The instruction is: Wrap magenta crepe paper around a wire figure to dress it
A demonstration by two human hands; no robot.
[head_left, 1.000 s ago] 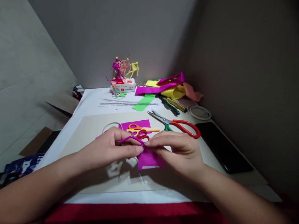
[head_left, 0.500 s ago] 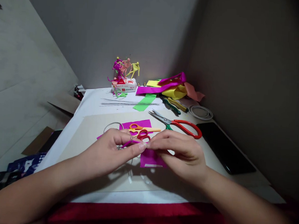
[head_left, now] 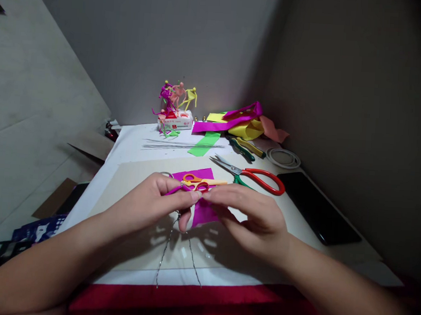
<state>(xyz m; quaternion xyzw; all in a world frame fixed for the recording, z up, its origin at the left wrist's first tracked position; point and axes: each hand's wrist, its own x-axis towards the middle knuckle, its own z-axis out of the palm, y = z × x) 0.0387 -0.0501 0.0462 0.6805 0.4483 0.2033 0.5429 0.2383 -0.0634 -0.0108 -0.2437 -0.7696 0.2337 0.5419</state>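
Note:
My left hand (head_left: 151, 199) pinches a thin magenta strip (head_left: 177, 189) wrapped around twisted wire (head_left: 167, 247), whose two thin ends hang down over the board. My right hand (head_left: 253, 217) has its fingertips at the far end of the strip and seems to pinch a magenta crepe paper piece (head_left: 203, 212). Behind the fingers lie small orange-handled scissors (head_left: 191, 178) and small red-handled scissors (head_left: 202, 187), on a magenta paper sheet (head_left: 191, 174). Large red-handled scissors (head_left: 257, 180) lie to the right of my hands.
Small wire figures (head_left: 176, 96) stand on a white box (head_left: 173, 122) at the back. Crepe paper (head_left: 244, 124), a green strip (head_left: 204, 144), straight wires (head_left: 179, 146), pliers (head_left: 241, 148), a wire coil (head_left: 283, 158) and a black phone (head_left: 317, 214) surround the beige board (head_left: 133, 195).
Both hands have risen slightly toward the back. The magenta piece has lifted and narrowed between them, and the wire ends now hang visibly below my left hand.

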